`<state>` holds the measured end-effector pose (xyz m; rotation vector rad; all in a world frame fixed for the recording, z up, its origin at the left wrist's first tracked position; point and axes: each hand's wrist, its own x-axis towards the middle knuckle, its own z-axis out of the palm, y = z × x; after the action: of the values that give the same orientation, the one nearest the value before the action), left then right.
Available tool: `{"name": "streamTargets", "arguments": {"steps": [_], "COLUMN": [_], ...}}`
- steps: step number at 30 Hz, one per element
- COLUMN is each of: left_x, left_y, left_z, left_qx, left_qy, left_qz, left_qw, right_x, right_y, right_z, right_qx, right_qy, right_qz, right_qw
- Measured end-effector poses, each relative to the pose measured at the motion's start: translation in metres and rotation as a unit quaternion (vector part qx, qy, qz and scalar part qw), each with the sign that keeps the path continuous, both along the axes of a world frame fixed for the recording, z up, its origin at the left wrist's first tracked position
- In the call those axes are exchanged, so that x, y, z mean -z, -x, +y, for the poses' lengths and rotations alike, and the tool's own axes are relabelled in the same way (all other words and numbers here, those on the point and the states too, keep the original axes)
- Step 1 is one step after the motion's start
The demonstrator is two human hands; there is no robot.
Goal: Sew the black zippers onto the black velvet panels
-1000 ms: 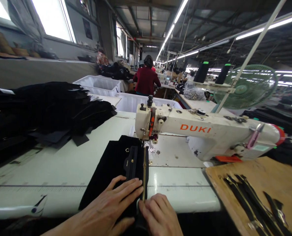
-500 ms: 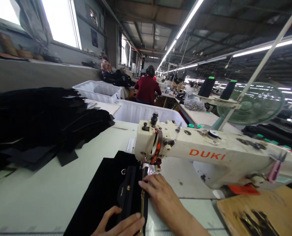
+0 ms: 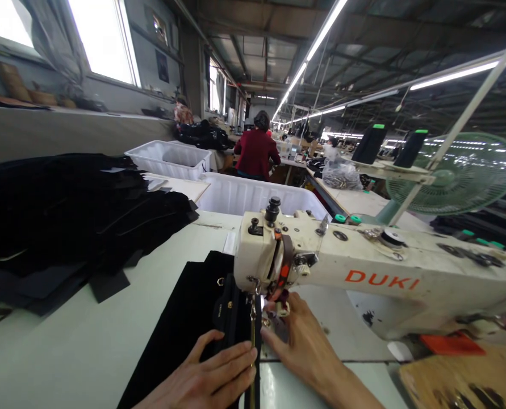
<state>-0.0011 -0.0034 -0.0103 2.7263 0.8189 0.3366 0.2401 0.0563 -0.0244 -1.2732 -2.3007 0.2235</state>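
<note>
My left hand [image 3: 212,372] lies flat on a black fabric piece [image 3: 180,324], its fingers stretched out and touching a gold-toothed zipper [image 3: 253,335]. This zipper runs up under the head of the sewing machine [image 3: 259,250]. Left of it on the fabric are a black strip with a small gold stud [image 3: 229,305] and a gold ring [image 3: 221,281]. My right hand [image 3: 306,343] is open beside the needle area, thumb apart from the fingers. Its fingertips reach behind the machine head and are partly hidden.
A large pile of black cut pieces [image 3: 65,227] covers the table's left side. White plastic bins [image 3: 261,196] stand behind the machine. Thread cones [image 3: 368,145] and a green fan [image 3: 469,173] are at the right. A wooden board [image 3: 431,378] lies front right. A co-worker in dark red [image 3: 256,153] sits ahead.
My right hand has left the zipper and moved up behind the machine head. My left hand has slid forward along the zipper. The camera view has shifted slightly.
</note>
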Motion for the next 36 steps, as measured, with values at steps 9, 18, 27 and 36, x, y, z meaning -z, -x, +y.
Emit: {"name": "streamTargets", "arguments": {"steps": [9,18,27,36], "left_x": [-0.019,-0.013,-0.008,-0.014], "left_y": [-0.005,-0.005,-0.003,-0.004], "left_z": [-0.011,-0.010,-0.008,-0.005], "left_qx": [-0.054,-0.050,-0.021,-0.014], "left_qy": [0.013,0.041,0.048,0.065], "left_qz": [-0.036,-0.021,-0.023,-0.022], "left_qw": [0.998,0.998,0.998,0.998], "right_x": [0.021,0.011,0.013,0.020], "right_y": [0.014,0.031,0.032,0.037], "right_z": [0.009,0.004,0.003,0.058], "right_qx": [-0.039,0.122,0.145,0.106], "right_qy": [-0.106,-0.036,-0.009,-0.037], "right_qz": [-0.113,-0.095,-0.087,-0.024], "right_qw": [0.987,0.987,0.986,0.993]}}
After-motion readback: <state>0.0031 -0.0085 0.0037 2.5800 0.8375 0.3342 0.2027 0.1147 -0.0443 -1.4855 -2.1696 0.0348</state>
